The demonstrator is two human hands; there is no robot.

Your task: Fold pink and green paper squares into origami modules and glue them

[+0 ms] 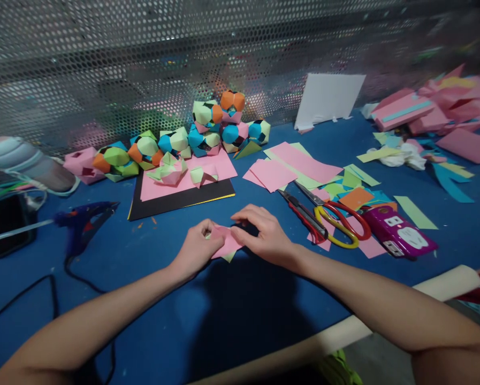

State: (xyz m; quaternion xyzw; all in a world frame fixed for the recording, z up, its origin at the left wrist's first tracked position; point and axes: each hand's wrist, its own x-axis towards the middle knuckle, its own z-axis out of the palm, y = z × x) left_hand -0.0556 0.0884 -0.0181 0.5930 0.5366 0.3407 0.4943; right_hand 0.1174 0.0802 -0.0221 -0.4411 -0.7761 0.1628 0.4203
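Observation:
A small folded piece of pink and pale green paper point(226, 244) is between my two hands, just above the blue table. My left hand point(197, 243) pinches its left side, thumb on top and fingers curled behind. At the right edge, the thumb and fingers of my right hand point(261, 232) close on the same paper. Behind them, a pink and green folded paper piece point(168, 170) and a smaller folded piece point(203, 176) rest on pink sheets point(149, 190) over a black sheet point(179, 200).
Folded paper balls point(175, 141) line the mesh wall. At left lie a glue gun point(81, 224), its cord, a phone point(9, 227) and a tumbler point(35, 163). Scissors point(338, 224), a red cutter point(304, 216), a purple case point(400, 232) and paper scraps point(356, 198) lie right.

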